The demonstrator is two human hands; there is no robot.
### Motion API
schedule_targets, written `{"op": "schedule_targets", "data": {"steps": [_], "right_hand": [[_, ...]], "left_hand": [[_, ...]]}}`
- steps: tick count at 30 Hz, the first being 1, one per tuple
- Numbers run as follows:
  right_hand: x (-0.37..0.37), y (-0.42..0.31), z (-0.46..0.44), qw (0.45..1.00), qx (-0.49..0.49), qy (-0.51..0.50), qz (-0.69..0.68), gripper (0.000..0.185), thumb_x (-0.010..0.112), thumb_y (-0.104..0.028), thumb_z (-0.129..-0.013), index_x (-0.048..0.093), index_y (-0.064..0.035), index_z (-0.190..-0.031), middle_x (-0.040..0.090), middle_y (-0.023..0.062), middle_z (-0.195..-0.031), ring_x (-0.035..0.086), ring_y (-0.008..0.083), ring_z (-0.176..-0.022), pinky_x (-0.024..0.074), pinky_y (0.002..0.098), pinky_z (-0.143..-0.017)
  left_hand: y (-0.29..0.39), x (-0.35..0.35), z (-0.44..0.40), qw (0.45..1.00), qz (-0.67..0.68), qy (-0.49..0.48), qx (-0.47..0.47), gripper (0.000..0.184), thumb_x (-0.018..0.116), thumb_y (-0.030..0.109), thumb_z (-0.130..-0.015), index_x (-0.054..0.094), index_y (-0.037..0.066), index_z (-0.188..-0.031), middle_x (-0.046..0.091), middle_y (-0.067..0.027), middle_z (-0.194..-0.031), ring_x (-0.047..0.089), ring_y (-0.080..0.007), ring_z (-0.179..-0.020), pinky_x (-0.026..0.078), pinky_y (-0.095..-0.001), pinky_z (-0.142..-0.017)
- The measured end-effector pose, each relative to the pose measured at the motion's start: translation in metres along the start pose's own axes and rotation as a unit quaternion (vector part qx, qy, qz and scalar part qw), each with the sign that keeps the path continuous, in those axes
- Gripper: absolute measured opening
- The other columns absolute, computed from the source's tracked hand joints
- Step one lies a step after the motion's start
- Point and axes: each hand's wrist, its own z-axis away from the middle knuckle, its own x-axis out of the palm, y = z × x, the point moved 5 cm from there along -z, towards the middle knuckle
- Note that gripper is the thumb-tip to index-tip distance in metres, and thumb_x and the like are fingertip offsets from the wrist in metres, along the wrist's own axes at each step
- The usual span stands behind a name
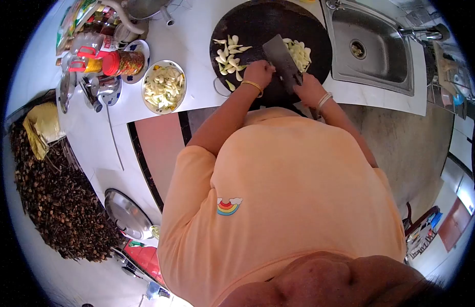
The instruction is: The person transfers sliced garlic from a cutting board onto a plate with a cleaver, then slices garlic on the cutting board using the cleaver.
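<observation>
My right hand [310, 91] is closed round the handle of a cleaver [281, 55], its broad grey blade pointing away over a dark round chopping board [263, 23]. My left hand [259, 73] is curled just left of the blade, fingers pressed together; what they hold is mostly hidden. Left of the blade, whole pale bulbs with tapered tips [228, 53], perhaps garlic or small onions, lie scattered on the board. A heap of cut pale pieces [299, 53] sits to the right of the blade.
A bowl of pale pieces [164, 86] stands left of the board. Beyond it are a red-lidded jar [124, 62] and several bottles. A steel sink [373, 64] is at the right. The worktop's near edge runs close to my body.
</observation>
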Motion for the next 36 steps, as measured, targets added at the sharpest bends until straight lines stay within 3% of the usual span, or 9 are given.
{"op": "schedule_targets", "data": {"steps": [3, 6, 11, 14, 17, 20, 23, 30, 36], "right_hand": [[0.014, 0.011, -0.009, 0.992, -0.043, 0.111, 0.052, 0.036, 0.063, -0.022, -0.081, 0.058, 0.0099, -0.097, 0.063, 0.0310, -0.092, 0.063, 0.0440, -0.088, 0.0507, 0.0468, -0.079], [0.022, 0.025, -0.002, 0.984, -0.006, 0.092, -0.150, 0.037, 0.065, -0.023, -0.081, 0.057, 0.0093, -0.098, 0.063, 0.0293, -0.089, 0.064, 0.0429, -0.085, 0.0510, 0.0460, -0.077], [0.009, 0.025, 0.003, 0.976, -0.032, 0.175, -0.129, 0.037, 0.064, -0.024, -0.081, 0.056, 0.0076, -0.099, 0.062, 0.0280, -0.087, 0.063, 0.0423, -0.085, 0.0498, 0.0471, -0.076], [0.002, 0.021, 0.006, 0.981, -0.014, 0.151, -0.118, 0.037, 0.064, -0.024, -0.081, 0.056, 0.0069, -0.098, 0.062, 0.0282, -0.088, 0.062, 0.0432, -0.086, 0.0490, 0.0483, -0.076], [0.011, 0.023, 0.003, 0.988, -0.063, 0.115, -0.083, 0.036, 0.063, -0.025, -0.081, 0.056, 0.0059, -0.098, 0.063, 0.0285, -0.092, 0.062, 0.0446, -0.088, 0.0486, 0.0487, -0.077], [0.020, 0.022, 0.007, 0.994, -0.043, 0.027, -0.095, 0.035, 0.062, -0.024, -0.081, 0.056, 0.0061, -0.097, 0.063, 0.0295, -0.096, 0.061, 0.0454, -0.089, 0.0485, 0.0483, -0.078], [0.015, 0.025, 0.008, 0.994, -0.061, 0.086, -0.004, 0.036, 0.061, -0.024, -0.082, 0.055, 0.0066, -0.099, 0.063, 0.0302, -0.094, 0.061, 0.0458, -0.090, 0.0489, 0.0485, -0.080], [0.009, 0.007, 0.017, 0.990, -0.035, 0.131, -0.023, 0.038, 0.060, -0.023, -0.082, 0.053, 0.0060, -0.105, 0.063, 0.0311, -0.095, 0.061, 0.0466, -0.094, 0.0490, 0.0498, -0.084], [0.014, 0.013, 0.014, 0.991, -0.016, 0.109, -0.076, 0.037, 0.060, -0.022, -0.082, 0.053, 0.0062, -0.105, 0.063, 0.0312, -0.094, 0.061, 0.0468, -0.092, 0.0487, 0.0506, -0.083]], "left_hand": [[0.006, 0.000, 0.002, 1.000, -0.009, 0.000, -0.001, 0.031, 0.061, 0.033, -0.089, 0.069, 0.003, -0.088, 0.068, -0.0204, -0.088, 0.065, -0.0377, -0.086, 0.050, -0.0458, -0.079], [0.009, -0.001, 0.010, 1.000, -0.001, 0.001, -0.015, 0.032, 0.058, 0.033, -0.091, 0.068, 0.002, -0.089, 0.067, -0.0212, -0.090, 0.064, -0.0392, -0.087, 0.050, -0.0474, -0.080], [0.008, -0.049, -0.010, 0.983, -0.106, 0.143, 0.040, 0.029, 0.056, 0.029, -0.093, 0.068, 0.004, -0.095, 0.066, -0.0203, -0.093, 0.062, -0.0377, -0.093, 0.050, -0.0482, -0.078], [0.009, -0.083, -0.012, 0.964, -0.240, 0.099, -0.055, 0.022, 0.058, 0.024, -0.092, 0.064, 0.010, -0.108, 0.056, -0.0136, -0.114, 0.063, -0.0334, -0.100, 0.054, -0.0456, -0.082], [0.006, -0.080, -0.020, 0.958, -0.273, 0.087, -0.008, 0.020, 0.057, 0.022, -0.092, 0.064, 0.009, -0.105, 0.056, -0.0135, -0.114, 0.062, -0.0337, -0.101, 0.054, -0.0451, -0.082], [0.014, -0.071, -0.015, 0.956, -0.273, 0.105, 0.007, 0.021, 0.059, 0.024, -0.091, 0.064, 0.007, -0.102, 0.060, -0.0145, -0.108, 0.063, -0.0329, -0.099, 0.054, -0.0449, -0.080], [0.011, -0.039, -0.010, 0.994, -0.054, 0.092, 0.003, 0.023, 0.063, 0.026, -0.084, 0.065, 0.003, -0.090, 0.067, -0.0182, -0.086, 0.065, -0.0357, -0.084, 0.051, -0.0446, -0.078], [-0.002, -0.001, -0.002, 0.988, 0.111, -0.044, -0.096, 0.032, 0.071, 0.035, -0.080, 0.070, 0.004, -0.083, 0.069, -0.0175, -0.086, 0.067, -0.0328, -0.083, 0.052, -0.0413, -0.076], [0.014, -0.020, 0.021, 0.998, -0.020, 0.010, -0.051, 0.045, 0.078, 0.044, -0.073, 0.069, 0.002, -0.084, 0.069, -0.0167, -0.081, 0.068, -0.0325, -0.080, 0.052, -0.0398, -0.074]]}}
